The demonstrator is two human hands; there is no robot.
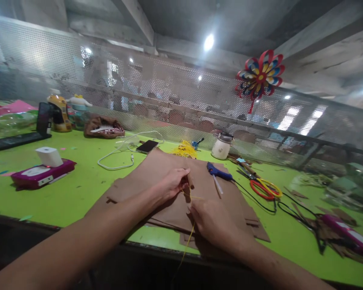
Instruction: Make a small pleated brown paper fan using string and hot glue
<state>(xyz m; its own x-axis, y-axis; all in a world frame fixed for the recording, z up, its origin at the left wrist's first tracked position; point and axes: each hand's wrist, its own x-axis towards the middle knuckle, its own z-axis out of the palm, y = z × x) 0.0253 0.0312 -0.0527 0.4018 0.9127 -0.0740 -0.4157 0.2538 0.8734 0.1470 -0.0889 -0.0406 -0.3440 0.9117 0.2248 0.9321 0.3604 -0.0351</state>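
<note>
**Paper tube in the left-hand pinch, right fist just below it**

Nearest first: right hand (pixel 213 221), lower centre of the frame, curled closed around yellow thread (pixel 196 197), exact fingertip hold hidden. Loose tail dangling past the table edge, another stretch crossing between both hands.

Just beyond and a bit left: left hand (pixel 174 181), thumb and fingers gripping a short brown paper tube (pixel 190 179), mid-frame. Long axis running roughly front to back, near end veering slightly right, so pretty much aimed at the right fist. Left hand obviously nearer, as in touching; from the right hand, tube up-frame and slightly left, just a small gap between.

Underneath, stacked brown paper sheets (pixel 163 167). Right of centre, blue glue gun (pixel 221 173) on top of those, then orange-and-yellow-handled scissors (pixel 265 185). Farther back, tangled yellow strands (pixel 186 150) and a white jar (pixel 221 147). Upper right, way back: flower ornament (pixel 261 76).
</note>
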